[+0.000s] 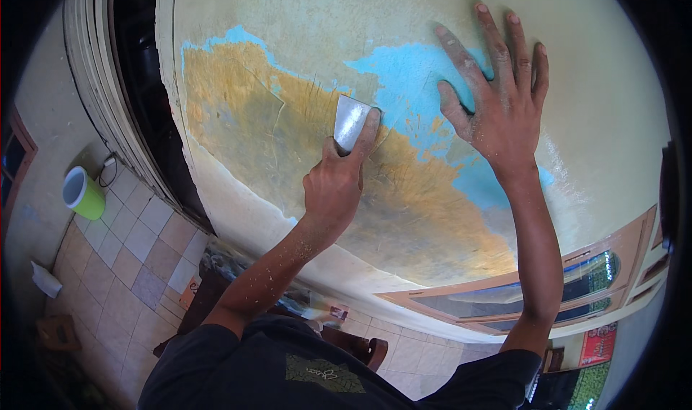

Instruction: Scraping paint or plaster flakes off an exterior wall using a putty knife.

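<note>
My left hand grips a metal scraper, its index finger pressed along the blade. The blade's wide edge meets the painted wall at the upper border of a large bare patch, brownish and grey. Blue paint shows in ragged areas along that border, with pale green paint around it. To the right of the scraper, my right hand lies flat on the wall with its fingers spread, partly over the blue paint, holding nothing. Dust covers the fingers, and small flecks cling to the left forearm.
A light green bucket stands on the tiled floor at the left. A dark door opening borders the wall. At lower right is a wood-framed window. Dark wooden furniture stands below, close to my body.
</note>
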`<state>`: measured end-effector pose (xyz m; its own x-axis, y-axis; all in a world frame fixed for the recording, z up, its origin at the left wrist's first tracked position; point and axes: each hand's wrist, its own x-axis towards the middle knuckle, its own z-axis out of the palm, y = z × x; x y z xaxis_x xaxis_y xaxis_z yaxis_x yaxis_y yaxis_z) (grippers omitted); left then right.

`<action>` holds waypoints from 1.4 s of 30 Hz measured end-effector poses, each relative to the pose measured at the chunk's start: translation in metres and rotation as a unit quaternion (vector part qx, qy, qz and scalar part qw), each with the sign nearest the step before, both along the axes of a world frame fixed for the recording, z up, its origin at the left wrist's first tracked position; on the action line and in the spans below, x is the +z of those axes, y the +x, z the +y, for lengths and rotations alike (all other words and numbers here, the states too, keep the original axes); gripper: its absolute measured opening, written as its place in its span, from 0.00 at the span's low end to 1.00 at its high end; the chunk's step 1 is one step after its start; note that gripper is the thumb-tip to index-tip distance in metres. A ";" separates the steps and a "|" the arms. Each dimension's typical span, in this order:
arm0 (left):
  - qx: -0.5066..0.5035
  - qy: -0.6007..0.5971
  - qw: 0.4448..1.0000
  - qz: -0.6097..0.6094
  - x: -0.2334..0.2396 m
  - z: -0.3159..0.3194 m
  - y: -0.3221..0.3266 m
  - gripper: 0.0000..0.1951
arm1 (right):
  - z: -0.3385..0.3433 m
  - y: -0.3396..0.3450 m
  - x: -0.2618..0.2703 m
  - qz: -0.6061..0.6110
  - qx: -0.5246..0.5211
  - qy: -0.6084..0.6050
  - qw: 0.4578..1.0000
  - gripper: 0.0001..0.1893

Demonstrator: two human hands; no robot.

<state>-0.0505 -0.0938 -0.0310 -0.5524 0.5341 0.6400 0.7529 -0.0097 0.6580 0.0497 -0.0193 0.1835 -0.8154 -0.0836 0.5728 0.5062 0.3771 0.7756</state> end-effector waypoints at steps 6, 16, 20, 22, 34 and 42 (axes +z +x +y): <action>0.017 0.012 1.000 0.023 0.004 -0.003 -0.002 0.42 | -0.005 0.001 0.002 0.009 0.019 0.007 1.000 0.27; 0.006 0.030 0.999 0.038 0.027 0.003 0.006 0.39 | 0.004 0.020 0.014 0.014 0.044 -0.041 0.998 0.27; -0.006 0.024 0.999 0.023 0.018 0.003 0.021 0.39 | 0.010 0.026 0.017 0.016 0.055 -0.041 0.998 0.28; 0.001 0.021 0.999 0.035 0.029 0.004 0.022 0.39 | 0.006 0.027 0.019 0.017 0.051 -0.039 0.998 0.29; 0.007 0.058 0.997 0.047 0.059 0.011 0.020 0.38 | 0.011 0.034 0.020 0.034 0.057 -0.027 0.997 0.30; 0.005 0.018 0.999 0.050 0.032 0.008 0.035 0.40 | 0.014 0.041 0.021 0.057 0.070 -0.044 0.995 0.27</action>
<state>-0.0151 -0.0862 0.0014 -0.4902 0.5043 0.7109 0.8150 -0.0241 0.5790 0.0911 -0.0051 0.2048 -0.7291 -0.1368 0.6706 0.5265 0.5140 0.6773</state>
